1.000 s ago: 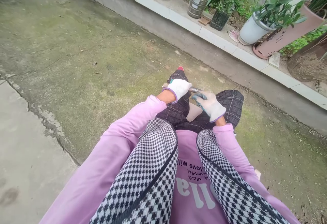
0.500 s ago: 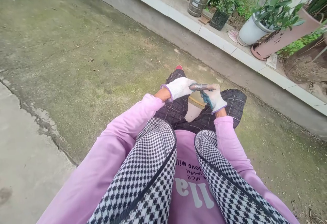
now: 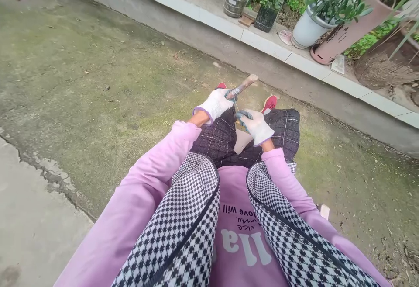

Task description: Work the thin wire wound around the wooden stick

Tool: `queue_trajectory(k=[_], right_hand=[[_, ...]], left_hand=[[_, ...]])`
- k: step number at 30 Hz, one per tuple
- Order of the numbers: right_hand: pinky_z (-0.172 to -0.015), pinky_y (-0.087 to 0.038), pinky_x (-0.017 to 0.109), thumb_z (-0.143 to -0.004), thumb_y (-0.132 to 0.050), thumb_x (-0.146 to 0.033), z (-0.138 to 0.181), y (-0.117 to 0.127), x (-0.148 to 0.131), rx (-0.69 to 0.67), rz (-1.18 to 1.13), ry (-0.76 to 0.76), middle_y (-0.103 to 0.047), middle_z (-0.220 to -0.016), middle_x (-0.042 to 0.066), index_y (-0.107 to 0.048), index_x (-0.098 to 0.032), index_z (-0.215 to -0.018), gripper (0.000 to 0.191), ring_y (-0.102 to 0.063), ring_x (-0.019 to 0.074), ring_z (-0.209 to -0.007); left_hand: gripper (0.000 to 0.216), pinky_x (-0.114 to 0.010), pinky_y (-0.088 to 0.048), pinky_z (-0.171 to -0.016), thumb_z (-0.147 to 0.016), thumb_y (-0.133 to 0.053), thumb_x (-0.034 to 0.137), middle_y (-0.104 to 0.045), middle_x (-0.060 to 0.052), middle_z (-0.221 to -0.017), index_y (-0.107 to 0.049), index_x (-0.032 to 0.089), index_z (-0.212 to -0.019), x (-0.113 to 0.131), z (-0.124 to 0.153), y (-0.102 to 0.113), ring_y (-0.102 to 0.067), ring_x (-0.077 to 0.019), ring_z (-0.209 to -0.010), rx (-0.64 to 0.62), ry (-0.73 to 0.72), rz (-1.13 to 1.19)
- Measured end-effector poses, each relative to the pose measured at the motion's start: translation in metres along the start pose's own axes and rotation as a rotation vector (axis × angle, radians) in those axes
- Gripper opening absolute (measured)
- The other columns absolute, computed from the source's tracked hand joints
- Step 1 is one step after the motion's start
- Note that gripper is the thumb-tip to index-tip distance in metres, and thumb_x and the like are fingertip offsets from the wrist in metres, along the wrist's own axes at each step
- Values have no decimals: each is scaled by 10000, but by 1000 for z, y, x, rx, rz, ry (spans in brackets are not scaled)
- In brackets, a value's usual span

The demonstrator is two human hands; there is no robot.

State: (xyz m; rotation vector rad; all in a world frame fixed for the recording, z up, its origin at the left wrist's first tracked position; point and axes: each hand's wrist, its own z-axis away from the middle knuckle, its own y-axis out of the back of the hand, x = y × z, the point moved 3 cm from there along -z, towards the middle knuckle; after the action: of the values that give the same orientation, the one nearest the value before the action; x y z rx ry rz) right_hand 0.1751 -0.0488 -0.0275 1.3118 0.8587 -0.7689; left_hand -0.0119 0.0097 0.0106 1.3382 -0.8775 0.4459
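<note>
I sit with both gloved hands out over my checked trousers. My left hand, in a white knit glove, is closed around a short stick with grey wire or thread wound about its middle; the stick's pale end points up and to the right. Just below and to the right, my right hand, in a white glove with blue-green fingertips, has its fingers curled; a thin strand seems to run from it toward the stick, too fine to be sure.
Mossy concrete ground lies all around, cracked at the left. A low tiled ledge runs across the back with several potted plants, a white pot and a pink pot among them. My red shoes show past my knees.
The stick lay level between both hands; now my left hand has tilted its free end upward and my right hand has dropped off it, lower. The view shifted slightly right.
</note>
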Motion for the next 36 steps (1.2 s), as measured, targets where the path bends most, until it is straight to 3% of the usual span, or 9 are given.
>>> queue_trajectory(k=[4,9,15,19,22,26,30,33,36], right_hand=[[-866,-561,361,-884,-740,-402,-2,29,-21,-25,200,93,-811,-940,58,-816,-244,-897,175,-701,241,-924],[-684,-502,317,-810,-732,-390,-30,68,-10,-4,108,-59,-678,-723,20,-799,-193,-842,211,-592,183,-697],[-611,-463,298,-850,-714,-461,6,23,21,-36,21,-149,-643,-653,10,-760,-192,-805,277,-540,159,-627],[-733,-544,328,-926,-678,-490,44,2,1,-117,122,-23,-749,-763,41,-819,-203,-896,321,-660,201,-747],[-922,-582,360,-971,-640,-434,39,22,-29,-130,281,152,-847,-1002,75,-857,-221,-988,304,-751,238,-960],[-834,-579,352,-934,-677,-397,-2,71,-44,-94,355,117,-821,-943,60,-847,-219,-962,248,-721,221,-857],[-666,-506,324,-856,-779,-401,-22,99,-18,-25,193,-47,-745,-785,42,-763,-225,-799,186,-620,194,-728],[-658,-488,313,-836,-804,-423,-8,103,6,20,188,-102,-696,-720,23,-712,-223,-732,243,-578,178,-690],[-700,-495,313,-889,-714,-383,12,108,20,40,249,-104,-704,-733,25,-750,-205,-779,211,-588,175,-695]], left_hand=[[326,-375,-566,-964,-1045,-620,214,-847,-185,-1182,-888,174,-1225,6,13,-9,-802,-312,-1092,-179,-66,-525],[373,-377,-564,-914,-1063,-596,206,-862,-151,-1080,-862,198,-1324,33,32,-28,-832,-316,-1064,-420,-281,-639],[309,-317,-543,-861,-1049,-653,239,-872,-114,-1104,-855,169,-1272,34,24,-10,-813,-250,-1005,-310,-195,-446],[315,-326,-554,-880,-1058,-638,231,-870,-124,-1127,-855,186,-1282,21,20,-11,-822,-262,-1037,-292,-153,-530],[337,-352,-569,-942,-1091,-583,211,-859,-180,-1165,-853,150,-1283,18,23,-16,-829,-289,-1096,-258,-143,-641],[363,-382,-579,-946,-1106,-546,196,-855,-197,-1109,-851,136,-1292,30,29,-26,-836,-317,-1101,-339,-236,-694],[275,-361,-568,-906,-1035,-659,198,-843,-110,-995,-872,191,-1209,50,16,-34,-817,-285,-995,-316,-289,-454],[149,-330,-539,-826,-941,-779,187,-782,-41,-873,-854,171,-1068,60,0,-39,-723,-213,-812,-265,-228,-33],[237,-297,-486,-677,-940,-859,287,-661,28,-729,-807,168,-1138,62,-4,-44,-520,-121,-588,-315,-68,460]])
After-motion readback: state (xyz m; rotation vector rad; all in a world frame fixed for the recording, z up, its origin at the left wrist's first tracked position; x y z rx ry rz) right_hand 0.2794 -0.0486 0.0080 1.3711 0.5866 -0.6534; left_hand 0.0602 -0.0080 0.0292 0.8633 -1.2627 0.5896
